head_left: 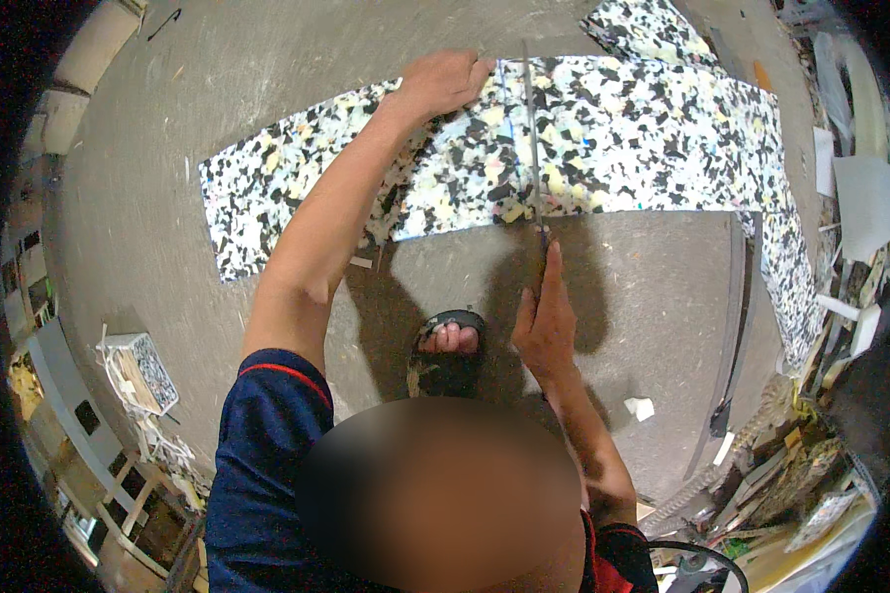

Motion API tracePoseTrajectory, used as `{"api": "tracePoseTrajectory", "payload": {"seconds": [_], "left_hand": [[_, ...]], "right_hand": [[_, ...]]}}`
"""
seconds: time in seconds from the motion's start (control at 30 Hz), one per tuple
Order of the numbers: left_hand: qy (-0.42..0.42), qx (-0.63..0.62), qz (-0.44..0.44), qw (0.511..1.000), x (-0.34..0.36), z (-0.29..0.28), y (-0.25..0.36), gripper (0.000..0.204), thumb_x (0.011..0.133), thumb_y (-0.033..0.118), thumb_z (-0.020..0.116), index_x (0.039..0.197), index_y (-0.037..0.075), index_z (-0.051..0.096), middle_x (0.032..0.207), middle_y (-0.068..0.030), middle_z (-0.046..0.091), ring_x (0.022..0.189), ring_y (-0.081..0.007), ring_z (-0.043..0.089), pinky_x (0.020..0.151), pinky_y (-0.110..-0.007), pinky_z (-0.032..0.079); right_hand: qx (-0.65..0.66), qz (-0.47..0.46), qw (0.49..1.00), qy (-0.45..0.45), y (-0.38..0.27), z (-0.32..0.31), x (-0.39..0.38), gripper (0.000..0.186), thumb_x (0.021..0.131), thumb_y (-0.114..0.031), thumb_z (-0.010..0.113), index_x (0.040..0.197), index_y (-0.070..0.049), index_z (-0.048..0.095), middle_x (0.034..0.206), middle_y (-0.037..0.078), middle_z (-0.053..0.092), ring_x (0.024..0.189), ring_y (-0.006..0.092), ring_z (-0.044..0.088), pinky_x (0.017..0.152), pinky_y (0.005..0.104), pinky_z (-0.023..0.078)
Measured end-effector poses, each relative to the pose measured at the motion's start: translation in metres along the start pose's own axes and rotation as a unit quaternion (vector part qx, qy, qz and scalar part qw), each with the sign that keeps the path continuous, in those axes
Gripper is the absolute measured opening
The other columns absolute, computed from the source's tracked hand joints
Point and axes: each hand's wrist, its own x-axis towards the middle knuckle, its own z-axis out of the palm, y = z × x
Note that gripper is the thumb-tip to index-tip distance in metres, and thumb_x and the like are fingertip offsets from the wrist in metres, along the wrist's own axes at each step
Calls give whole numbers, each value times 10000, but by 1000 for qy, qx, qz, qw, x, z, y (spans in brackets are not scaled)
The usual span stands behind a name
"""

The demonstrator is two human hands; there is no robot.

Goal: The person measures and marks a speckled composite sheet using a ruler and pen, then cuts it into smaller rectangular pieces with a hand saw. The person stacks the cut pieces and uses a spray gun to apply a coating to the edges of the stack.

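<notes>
A long, speckled black, white and pale-yellow foam sheet [633, 138] lies across the floor. My left hand [445, 81] rests on its top edge, fingers bent and close together against it. A long thin metal blade [530, 128] crosses the sheet from front to back, beside a faint blue line. My right hand [549, 306] grips the near end of this tool, index finger extended along it, just below the sheet's front edge.
Another foam piece [643, 30] lies behind the sheet. A small bundle [138, 371] with strips is at left. A dark strip [732, 336], white scrap [639, 407] and piled offcuts [865, 203] lie at right. My sandalled foot [450, 336] is below the sheet.
</notes>
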Motion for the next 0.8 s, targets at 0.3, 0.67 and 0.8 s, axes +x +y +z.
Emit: {"api": "tracePoseTrajectory", "payload": {"seconds": [0.3, 0.67, 0.8], "left_hand": [[4, 20, -22, 1000, 6, 2, 7, 618, 1029, 547, 346, 1032, 30, 685, 1017, -264, 698, 993, -470, 660, 865, -580, 510], [15, 20, -27, 999, 4, 7, 8, 613, 1020, 567, 356, 1030, 46, 679, 1021, -228, 700, 986, -435, 667, 866, -566, 515], [11, 25, -30, 999, 4, 8, 8, 602, 1015, 560, 367, 1037, 46, 680, 1030, -232, 701, 996, -438, 667, 874, -564, 517]], "right_hand": [[-82, 139, 976, -142, 9, 6, 1, 747, 936, 3, 528, 1612, -141, 246, 1085, 237, 632, 854, 404, 628, 724, 471, 520], [166, 192, 959, -128, 31, -3, 5, 765, 937, -163, 637, 1594, -111, 248, 1305, 282, 617, 934, 427, 695, 768, 458, 552], [53, 127, 988, -66, 28, -5, 2, 707, 917, -186, 670, 1530, -63, 339, 1231, 313, 632, 973, 451, 682, 800, 486, 545]]}}
